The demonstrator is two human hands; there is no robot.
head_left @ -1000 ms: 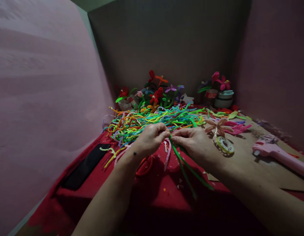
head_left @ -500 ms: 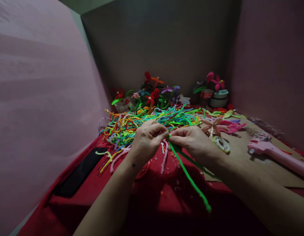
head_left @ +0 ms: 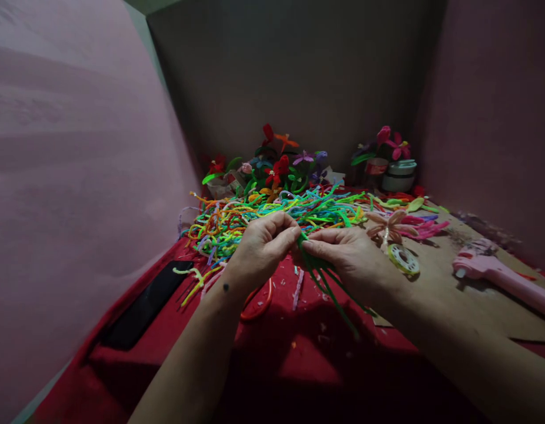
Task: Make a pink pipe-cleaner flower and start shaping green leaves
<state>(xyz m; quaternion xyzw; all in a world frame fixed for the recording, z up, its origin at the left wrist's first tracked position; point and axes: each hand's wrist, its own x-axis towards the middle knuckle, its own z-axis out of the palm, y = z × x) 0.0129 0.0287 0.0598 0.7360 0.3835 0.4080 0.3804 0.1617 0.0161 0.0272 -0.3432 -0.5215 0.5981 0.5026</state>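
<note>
Green pipe cleaners (head_left: 329, 285) hang from between my two hands, their loose ends trailing down to the right over the red cloth. My left hand (head_left: 272, 238) pinches them at the top with thumb and forefinger. Close beside it, my right hand (head_left: 343, 247) is closed on the same green stems, its fingertips almost touching the left ones. The exact twist or joint between the fingertips is hidden. Right behind the hands lies a heap of many-coloured pipe cleaners (head_left: 228, 227).
A black phone (head_left: 144, 306) lies at left on the red cloth (head_left: 294, 365). Orange-handled scissors (head_left: 266, 306) are partly hidden by my left arm. On the cardboard (head_left: 449, 294) at right rest a tape roll (head_left: 404, 259), a brown flower (head_left: 386, 225) and a pink glue gun (head_left: 502, 274). Pipe-cleaner flowers (head_left: 279, 169) stand behind.
The green ends have swung back toward my right wrist and now hang shorter and darker. My hands stay pinched together at nearly the same spot. The view has shifted slightly.
</note>
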